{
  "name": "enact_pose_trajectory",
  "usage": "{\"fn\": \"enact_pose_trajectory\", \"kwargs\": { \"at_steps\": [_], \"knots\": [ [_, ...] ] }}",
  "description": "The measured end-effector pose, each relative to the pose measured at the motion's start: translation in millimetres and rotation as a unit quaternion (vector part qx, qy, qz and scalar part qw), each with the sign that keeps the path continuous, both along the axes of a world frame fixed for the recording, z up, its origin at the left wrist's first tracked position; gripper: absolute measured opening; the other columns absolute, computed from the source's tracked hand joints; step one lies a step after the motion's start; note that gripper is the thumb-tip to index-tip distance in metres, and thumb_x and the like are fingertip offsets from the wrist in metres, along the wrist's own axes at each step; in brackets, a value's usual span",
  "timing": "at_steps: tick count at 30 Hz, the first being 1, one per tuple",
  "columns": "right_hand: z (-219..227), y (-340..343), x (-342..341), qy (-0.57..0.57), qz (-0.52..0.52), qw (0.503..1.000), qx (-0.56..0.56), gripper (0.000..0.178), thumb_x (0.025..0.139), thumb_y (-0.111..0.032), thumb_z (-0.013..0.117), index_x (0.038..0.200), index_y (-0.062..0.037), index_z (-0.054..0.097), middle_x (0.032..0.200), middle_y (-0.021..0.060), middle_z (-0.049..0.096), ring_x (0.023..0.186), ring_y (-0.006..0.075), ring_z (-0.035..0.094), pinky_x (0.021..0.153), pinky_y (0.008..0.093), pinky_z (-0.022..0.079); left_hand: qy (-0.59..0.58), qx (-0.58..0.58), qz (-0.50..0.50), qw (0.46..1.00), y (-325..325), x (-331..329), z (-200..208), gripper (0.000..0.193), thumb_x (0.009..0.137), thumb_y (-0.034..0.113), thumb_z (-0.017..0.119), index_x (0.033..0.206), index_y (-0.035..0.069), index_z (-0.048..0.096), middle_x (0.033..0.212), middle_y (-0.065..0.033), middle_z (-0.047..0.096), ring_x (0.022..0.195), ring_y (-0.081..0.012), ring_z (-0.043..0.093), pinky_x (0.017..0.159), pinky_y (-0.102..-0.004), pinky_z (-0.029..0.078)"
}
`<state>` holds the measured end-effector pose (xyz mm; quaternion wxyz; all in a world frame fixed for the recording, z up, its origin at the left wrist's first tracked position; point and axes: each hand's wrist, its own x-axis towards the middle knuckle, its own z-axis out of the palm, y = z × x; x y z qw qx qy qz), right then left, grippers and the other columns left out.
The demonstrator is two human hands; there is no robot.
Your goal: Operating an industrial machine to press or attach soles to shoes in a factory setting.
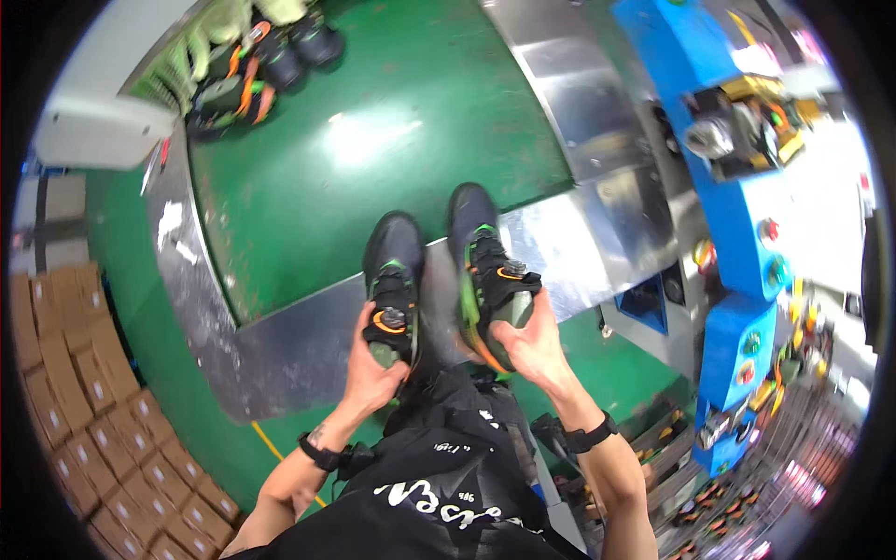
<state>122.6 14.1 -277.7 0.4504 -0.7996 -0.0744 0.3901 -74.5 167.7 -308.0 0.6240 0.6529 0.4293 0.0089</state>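
Both sets of fingers clamped, L hand [371, 375] on L shoe [396, 245] heel end, R hand [538, 343] on R shoe [471, 217] ditto, toes fwd above metal strip [299, 362]; I'd keep thumbs off dials [390, 320], shoes level, gap btwn so they don't scuff.

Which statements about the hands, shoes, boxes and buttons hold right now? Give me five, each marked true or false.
1. The left hand grips a black-and-green shoe near its heel. True.
2. The right hand is empty. False: it grips a second shoe.
3. Both toes point toward the person's body. False: they point away from it.
4. Cardboard boxes stand on the left. True.
5. The red and green buttons sit on a white housing. False: the housings are blue.
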Motion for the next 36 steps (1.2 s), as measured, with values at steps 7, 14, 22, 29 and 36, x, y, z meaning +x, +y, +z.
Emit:
{"fn": "enact_pose_trajectory", "kwargs": {
  "at_steps": [7,14,22,29,36],
  "knots": [
    [63,-75,-86,0.064,-0.275,0.941,0.187,0.073,0.071,-0.012,0.075,0.133,0.0052,0.04,0.123,0.0111,0.054,0.113,0.0189,0.051,0.1,0.0344,0.041,0.008,-0.125,-0.11,0.986,63,33,56,0.09,0.067,-0.001,0.061,0.147,-0.004,0.018,0.131,-0.0186,0.047,0.106,-0.0287,0.06,0.088,-0.0351,0.052],
    [192,-101,-254,-0.215,-0.478,0.837,0.159,0.078,0.078,-0.009,0.065,0.143,0.004,0.025,0.138,0.0169,0.042,0.131,0.0214,0.038,0.112,0.0327,0.026,-0.18,-0.167,-0.466,0.85,58,99,135,0.105,0.064,0.016,0.07,0.152,0.003,0.015,0.133,-0.0169,0.047,0.116,-0.0287,0.053,0.1,-0.0381,0.043],
    [268,-16,-567,-0.206,-0.84,0.491,0.106,0.076,0.066,-0.008,0.078,0.132,0.0049,0.045,0.125,0.0122,0.059,0.112,0.0217,0.058,0.102,0.0358,0.043,0.112,-0.426,-0.733,0.518,-118,11,272,0.093,0.059,0.007,0.066,0.145,0.005,0.032,0.133,-0.0173,0.05,0.119,-0.0313,0.054,0.104,-0.0413,0.044],
    [222,-13,-637,-0.173,-0.941,0.129,-0.262,0.068,0.077,-0.004,0.064,0.137,0.0089,0.036,0.13,0.0189,0.05,0.116,0.0259,0.052,0.104,0.0346,0.038,0.144,-0.261,-0.877,0.376,-239,-99,287,0.088,0.058,-0.004,0.061,0.142,0.004,0.036,0.126,-0.0138,0.056,0.117,-0.0273,0.057,0.103,-0.0394,0.045],
    [229,-78,-643,-0.176,-0.913,0.185,-0.319,0.064,0.081,-0.005,0.063,0.138,0.0075,0.037,0.13,0.0219,0.052,0.12,0.0279,0.051,0.105,0.0359,0.037,-0.109,-0.065,-0.981,0.144,-377,-180,254,0.071,0.066,0.003,0.064,0.133,-0.003,0.041,0.115,-0.0139,0.058,0.107,-0.0232,0.056,0.096,-0.0339,0.043]
  ]
}}
